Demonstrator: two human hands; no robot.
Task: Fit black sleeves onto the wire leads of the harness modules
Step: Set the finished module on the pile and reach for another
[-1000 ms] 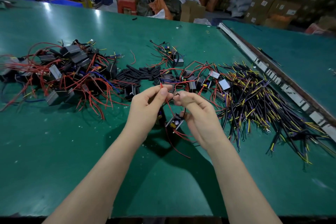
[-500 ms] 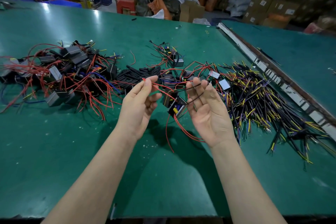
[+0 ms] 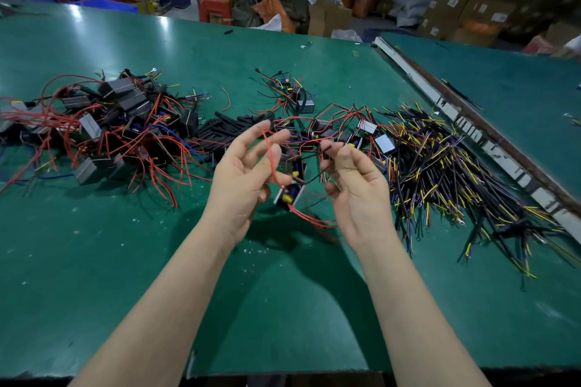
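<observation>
So I had both hands up over the near part of the green table (image 3: 94, 261), palms facing me, with one harness module (image 3: 290, 193) dangling between them just above the surface. My left hand (image 3: 243, 179) had a red lead (image 3: 269, 160) pinched around thumb and fingertips, other fingers loosely spread, and the lead looped up across my palm. My right hand (image 3: 355, 185) was half curled with a black lead (image 3: 309, 179) held near the fingertips; couldn't honestly tell whether a sleeve was already on it. That black lead ran roughly sideways from the module toward my right hand, so I figured the sleeve would have to slide along that left-right line, and the right hand was closer to the free end. The loose black sleeves (image 3: 226, 132) sat in a pile just past my left fingers, so that hand looked better placed to grab the next one. Left of that was a heap of modules with red wires (image 3: 103, 129), and to the right a big spread of black and yellow wires (image 3: 456, 179). Beyond the table a metal rail (image 3: 440, 104) split it from another green bench, then cardboard boxes (image 3: 456, 12) and red stools (image 3: 217, 9) at the back
</observation>
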